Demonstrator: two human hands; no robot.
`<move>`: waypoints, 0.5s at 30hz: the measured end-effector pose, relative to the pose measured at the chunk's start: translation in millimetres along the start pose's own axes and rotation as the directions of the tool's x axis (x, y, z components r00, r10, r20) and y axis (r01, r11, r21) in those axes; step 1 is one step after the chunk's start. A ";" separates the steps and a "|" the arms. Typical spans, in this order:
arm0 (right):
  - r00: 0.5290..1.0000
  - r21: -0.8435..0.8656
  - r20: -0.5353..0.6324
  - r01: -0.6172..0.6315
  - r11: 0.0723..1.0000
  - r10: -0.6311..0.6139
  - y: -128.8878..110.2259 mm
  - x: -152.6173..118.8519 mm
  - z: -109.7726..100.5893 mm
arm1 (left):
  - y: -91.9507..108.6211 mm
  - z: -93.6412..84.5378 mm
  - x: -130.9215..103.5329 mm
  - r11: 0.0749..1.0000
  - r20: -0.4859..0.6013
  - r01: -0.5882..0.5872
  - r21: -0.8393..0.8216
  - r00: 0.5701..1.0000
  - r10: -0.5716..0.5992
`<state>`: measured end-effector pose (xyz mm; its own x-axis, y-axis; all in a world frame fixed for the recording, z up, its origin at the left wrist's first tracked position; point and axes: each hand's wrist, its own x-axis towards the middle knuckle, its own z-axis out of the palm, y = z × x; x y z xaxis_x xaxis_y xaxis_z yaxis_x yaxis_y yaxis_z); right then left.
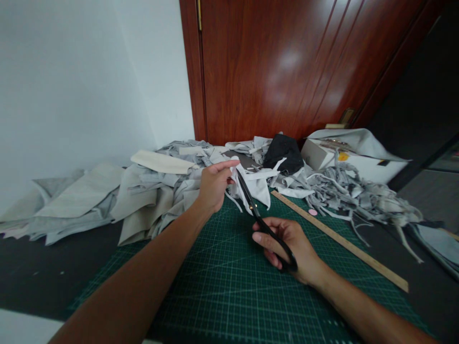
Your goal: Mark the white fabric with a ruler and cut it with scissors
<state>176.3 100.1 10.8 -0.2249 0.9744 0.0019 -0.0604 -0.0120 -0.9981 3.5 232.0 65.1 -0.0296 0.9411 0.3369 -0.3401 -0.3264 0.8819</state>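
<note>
Black scissors [258, 216] are held in my right hand [287, 243], its fingers wrapped round the handles. Their blades point up and away, with the tip at a piece of white cloth [260, 189]. My left hand [215, 184] pinches the edge of this cloth between thumb and fingers, close to the scissor tip. The cloth hangs in folds above the far part of the green cutting mat [229, 267].
A wooden ruler [340, 240] and a pink disc [312, 212] lie on the right. Grey and cream fabric pieces [82, 191] are heaped at left. Behind are a black cloth [284, 153], a white box [362, 167] and tangled grey strips [344, 184], before a wooden door [272, 71].
</note>
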 end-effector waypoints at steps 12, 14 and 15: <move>0.999 0.031 -0.033 0.004 1.000 -0.003 -5.6 0.1 2.5 | 2.4 -3.2 -1.8 0.995 0.100 0.039 -0.097 0.995 -0.029; 0.999 0.031 -0.032 0.000 1.000 0.001 -5.9 0.1 3.0 | 3.1 -3.4 -2.2 0.996 0.110 0.029 -0.088 0.994 -0.019; 0.999 0.030 -0.032 -0.002 1.000 0.003 -6.0 0.1 3.2 | 3.4 -3.4 -2.4 0.996 0.116 0.026 -0.084 0.993 -0.016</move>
<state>173.5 99.5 17.0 -0.1943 0.9809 -0.0029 -0.0888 -0.0205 -0.9958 -0.7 229.0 66.2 0.0846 0.9296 0.3588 -0.4187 -0.2936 0.8594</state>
